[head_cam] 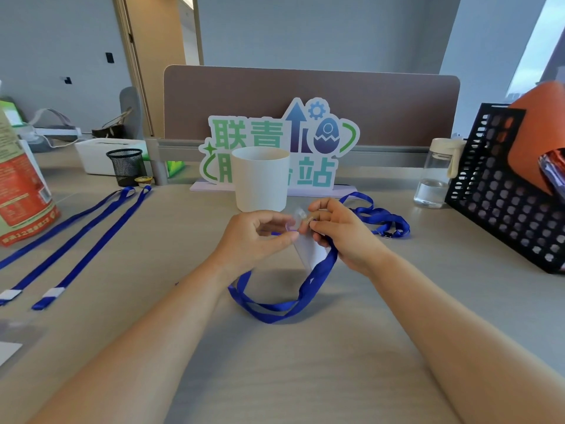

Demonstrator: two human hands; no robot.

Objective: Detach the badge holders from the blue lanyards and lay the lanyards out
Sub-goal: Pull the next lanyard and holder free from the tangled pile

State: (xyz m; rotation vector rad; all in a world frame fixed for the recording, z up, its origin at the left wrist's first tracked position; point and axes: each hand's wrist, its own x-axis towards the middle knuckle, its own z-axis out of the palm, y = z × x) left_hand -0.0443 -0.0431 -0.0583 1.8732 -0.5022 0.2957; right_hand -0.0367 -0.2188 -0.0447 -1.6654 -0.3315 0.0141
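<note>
Left hand (260,234): fingers are pinched together on the clear top of the badge holder (310,250), held above the desk (305,362).
Right hand (342,231): fingers closed on the clip end of the lanyard (275,307), just where it meets the holder.
Lanyard: soft flat blue ribbon, very light; its loop hangs down and lies slack on the desk below the hands.
Holder: thin clear plastic, light, probably a little slippery and bendable; better to hold near the slot, not the body.
Clip: small and stiff; whether it is open I cannot tell.
Done lanyards (76,240): two lie straight at the left.
Waiting: one more lanyard (382,218) lies bunched at the right.
</note>
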